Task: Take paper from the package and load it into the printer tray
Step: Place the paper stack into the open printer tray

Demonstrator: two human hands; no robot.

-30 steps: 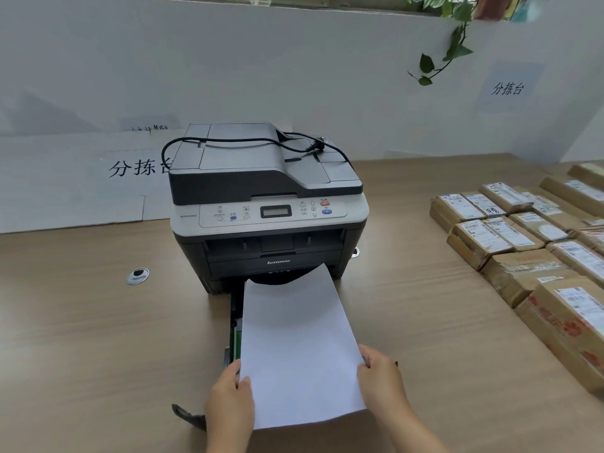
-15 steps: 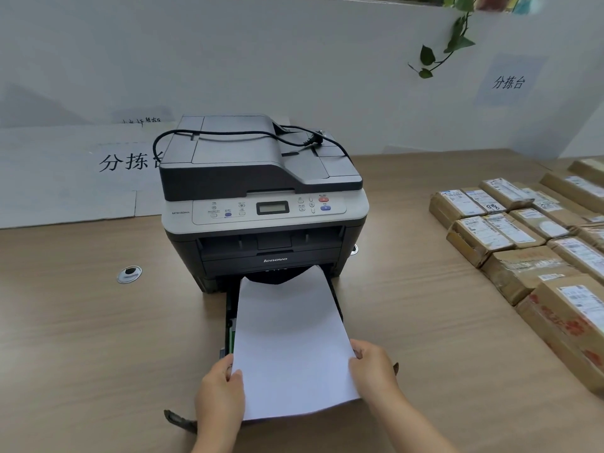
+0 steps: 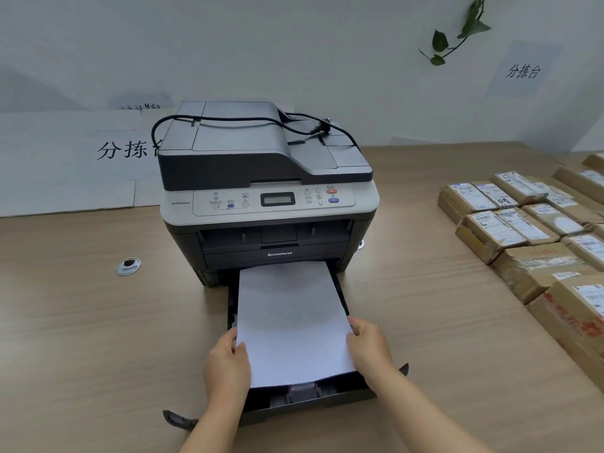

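Observation:
A grey and black printer (image 3: 268,197) stands on the wooden table, with its black paper tray (image 3: 307,398) pulled out toward me. A white stack of paper (image 3: 291,322) lies over the open tray, its far edge reaching under the printer's front. My left hand (image 3: 227,364) grips the stack's left edge and my right hand (image 3: 369,346) grips its right edge. The paper package is not in view.
A black power cable (image 3: 248,120) lies coiled on the printer's lid. Several taped cardboard parcels (image 3: 523,237) crowd the table's right side. A metal cable grommet (image 3: 128,265) sits in the table at left. White signs lean on the wall behind.
Both hands have pushed the paper forward and down into the tray. Its far edge now sits under the printer's front, and the tray's near end shows in front of the stack.

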